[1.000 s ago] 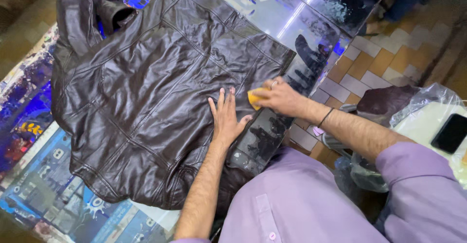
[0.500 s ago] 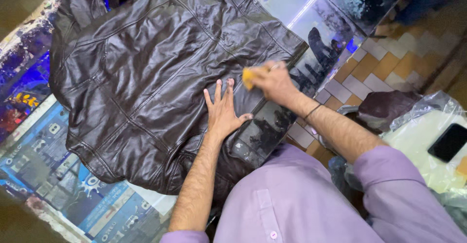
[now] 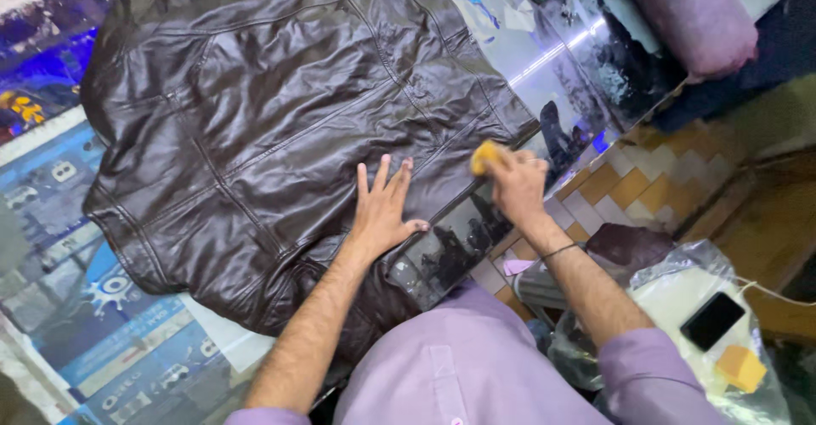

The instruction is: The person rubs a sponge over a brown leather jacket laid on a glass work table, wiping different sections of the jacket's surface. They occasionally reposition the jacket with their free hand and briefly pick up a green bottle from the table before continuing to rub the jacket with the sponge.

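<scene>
A dark brown leather jacket (image 3: 255, 127) lies spread flat, back side up, over a table covered with printed posters (image 3: 76, 340). My left hand (image 3: 384, 208) presses flat on the jacket's lower hem, fingers spread. My right hand (image 3: 516, 185) grips a small yellow sponge (image 3: 484, 156) and holds it against the jacket's right edge near the hem. A thin dark band circles my right wrist. Both forearms reach out from lilac shirt sleeves.
At lower right, a clear plastic bag (image 3: 680, 289) covers a white surface carrying a black phone (image 3: 712, 320) and a yellow sponge block (image 3: 741, 367). A dark brown leather piece (image 3: 629, 245) lies beside it. A pinkish roll (image 3: 693, 13) sits top right above tiled floor (image 3: 629, 183).
My right hand with the sponge has moved slightly along the jacket's right edge. My left hand stays flat on the hem. The camera view shifted nearer to the jacket.
</scene>
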